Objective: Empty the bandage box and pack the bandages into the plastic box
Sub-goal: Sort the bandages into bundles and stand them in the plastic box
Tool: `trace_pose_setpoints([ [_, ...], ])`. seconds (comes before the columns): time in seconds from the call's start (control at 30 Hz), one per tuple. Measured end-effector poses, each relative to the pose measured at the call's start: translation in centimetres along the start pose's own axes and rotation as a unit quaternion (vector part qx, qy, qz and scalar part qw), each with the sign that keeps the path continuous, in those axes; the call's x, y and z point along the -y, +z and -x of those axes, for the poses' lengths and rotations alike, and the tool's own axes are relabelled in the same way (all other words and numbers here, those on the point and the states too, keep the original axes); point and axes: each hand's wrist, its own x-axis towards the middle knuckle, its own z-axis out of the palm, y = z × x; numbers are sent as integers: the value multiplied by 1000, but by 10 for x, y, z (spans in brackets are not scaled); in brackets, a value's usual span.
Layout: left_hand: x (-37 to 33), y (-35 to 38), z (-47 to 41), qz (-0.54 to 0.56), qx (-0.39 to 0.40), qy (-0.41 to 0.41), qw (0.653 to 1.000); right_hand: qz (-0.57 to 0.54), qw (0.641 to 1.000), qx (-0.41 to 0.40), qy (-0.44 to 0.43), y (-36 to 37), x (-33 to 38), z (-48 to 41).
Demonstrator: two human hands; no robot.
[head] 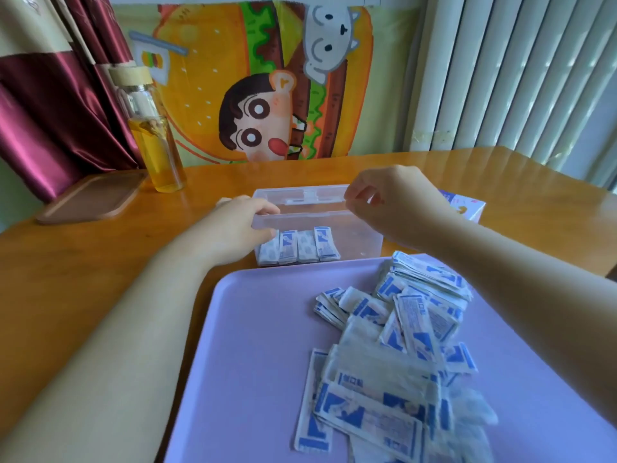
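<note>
Left hand (pixel 240 222) fingers curl round the plastic box (pixel 350 235) at its left end; right hand (pixel 394 202) fingertips pinch the raised lid (pixel 300 195). Four bandage stacks (pixel 300 245) stand inside at left; loose bandages (pixel 400 345) heap on the purple tray (pixel 260 329); bandage box (pixel 467 208) lies behind the right hand.

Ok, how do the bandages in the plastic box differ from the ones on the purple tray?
In the plastic box, the packed bandages stand on end in a neat row; on the purple tray, the loose bandages lie flat in a heap. The packed bandages are few, the loose bandages many. Both have white wrappers with blue print.
</note>
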Motion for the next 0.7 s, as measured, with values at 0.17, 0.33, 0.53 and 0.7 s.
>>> trace_pose_setpoints([
  [0.17, -14, 0, 14, -41, -33, 6, 999, 73, 985, 149, 39, -28, 0, 45],
  [0.33, -41, 15, 47, -16, -53, 106, 993, 164, 928, 313, 121, -31, -3, 91],
  [0.53, -82, 48, 87, 47, 60, 133, 988, 57, 960, 218, 165, -11, -13, 109],
  [0.7, -98, 62, 89, 83, 64, 99, 990, -63, 972, 118, 193, -17, -24, 118],
])
